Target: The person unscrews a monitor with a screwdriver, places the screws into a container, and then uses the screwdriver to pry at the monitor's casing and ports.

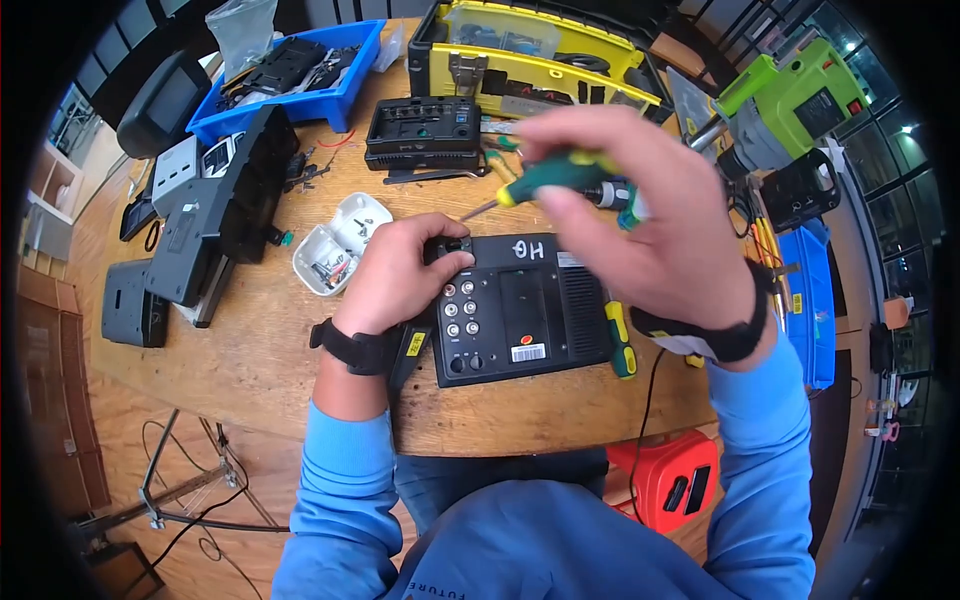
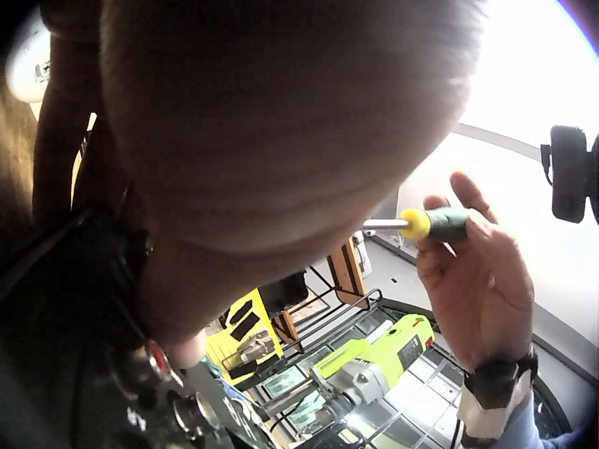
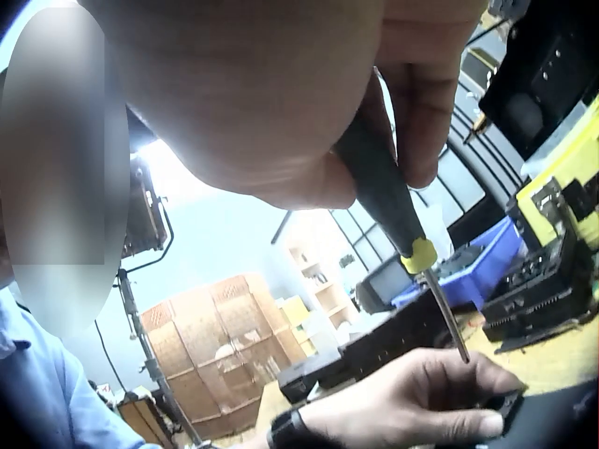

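A black monitor-like device [image 1: 590, 330] lies with its rear panel up, showing metal connectors, a barcode label and the letters HQ. At its far left corner, my left hand [image 1: 385, 275] pinches a small black part [image 1: 456, 244] between thumb and fingers, largely covered by them. My right hand [image 1: 650, 200] is raised over the device and holds a screwdriver [image 1: 560, 178] by its green and yellow handle. The screwdriver's shaft [image 3: 444, 313] slants down toward the left hand, its tip close over the fingers in the head view.
An open white case [image 1: 340, 245] with small screws sits left of the left hand. A second green-yellow screwdriver [image 1: 620, 340] lies along the device's right side. Black housings [image 1: 200, 240], a blue bin [image 1: 350, 90], a yellow toolbox [image 1: 540, 70] and a green power tool [image 1: 800, 100] surround the work area.
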`<state>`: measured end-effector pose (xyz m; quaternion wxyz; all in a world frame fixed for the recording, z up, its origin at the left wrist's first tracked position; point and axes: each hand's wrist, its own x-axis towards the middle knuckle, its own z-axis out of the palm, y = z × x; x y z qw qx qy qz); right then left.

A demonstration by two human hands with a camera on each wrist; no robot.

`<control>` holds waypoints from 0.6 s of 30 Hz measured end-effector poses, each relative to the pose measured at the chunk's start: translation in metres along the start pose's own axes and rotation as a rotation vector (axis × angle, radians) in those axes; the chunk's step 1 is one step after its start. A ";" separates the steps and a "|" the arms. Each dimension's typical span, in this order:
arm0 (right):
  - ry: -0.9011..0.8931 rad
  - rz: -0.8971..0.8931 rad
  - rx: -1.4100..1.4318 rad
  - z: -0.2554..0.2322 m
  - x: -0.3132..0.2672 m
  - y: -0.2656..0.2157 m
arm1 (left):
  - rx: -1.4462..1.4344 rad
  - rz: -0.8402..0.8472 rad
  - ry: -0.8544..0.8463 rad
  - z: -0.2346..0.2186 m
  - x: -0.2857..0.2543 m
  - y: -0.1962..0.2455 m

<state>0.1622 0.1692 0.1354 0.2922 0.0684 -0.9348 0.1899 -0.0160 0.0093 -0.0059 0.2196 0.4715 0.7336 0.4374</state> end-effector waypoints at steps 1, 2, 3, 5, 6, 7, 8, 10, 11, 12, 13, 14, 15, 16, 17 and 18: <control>0.052 0.035 -0.034 -0.010 -0.010 -0.005 | 0.001 -0.003 -0.013 0.001 0.000 -0.002; 0.088 0.116 -0.019 -0.018 -0.025 -0.008 | 0.003 -0.004 -0.025 0.001 0.000 -0.003; 0.176 0.165 -0.016 -0.023 -0.040 -0.009 | 0.013 -0.004 -0.031 0.002 0.001 -0.005; 0.314 0.286 -0.080 -0.031 -0.075 -0.014 | 0.006 0.014 -0.032 0.002 0.000 -0.004; 0.362 0.360 -0.144 -0.033 -0.096 -0.019 | 0.002 0.022 -0.030 0.001 0.000 -0.004; 0.416 0.432 -0.177 -0.031 -0.118 -0.022 | -0.003 0.052 -0.028 0.003 0.001 -0.008; 0.471 0.505 -0.208 -0.026 -0.141 -0.023 | -0.004 0.055 -0.029 0.002 0.001 -0.007; 0.480 0.594 -0.317 -0.016 -0.179 -0.027 | 0.019 0.038 -0.040 0.001 0.001 -0.003; 0.493 0.661 -0.352 -0.009 -0.194 -0.031 | 0.027 0.029 -0.042 0.001 0.000 -0.001; 0.519 0.705 -0.367 -0.002 -0.207 -0.032 | 0.032 0.033 -0.048 0.001 -0.001 0.000; 0.507 0.728 -0.392 0.003 -0.214 -0.036 | 0.040 0.035 -0.040 0.001 -0.001 0.001; 0.497 0.752 -0.418 0.007 -0.219 -0.039 | 0.048 0.037 -0.034 0.001 -0.001 0.001; 0.494 0.734 -0.393 0.012 -0.223 -0.039 | 0.037 0.035 -0.035 0.002 -0.001 0.000; 0.504 0.736 -0.396 0.015 -0.224 -0.040 | 0.042 0.043 -0.040 0.002 -0.001 0.000; 0.474 0.734 -0.385 0.018 -0.223 -0.041 | 0.044 0.031 -0.043 0.002 -0.001 0.000; 0.444 0.730 -0.374 0.021 -0.222 -0.042 | 0.045 0.019 -0.044 0.001 0.000 0.000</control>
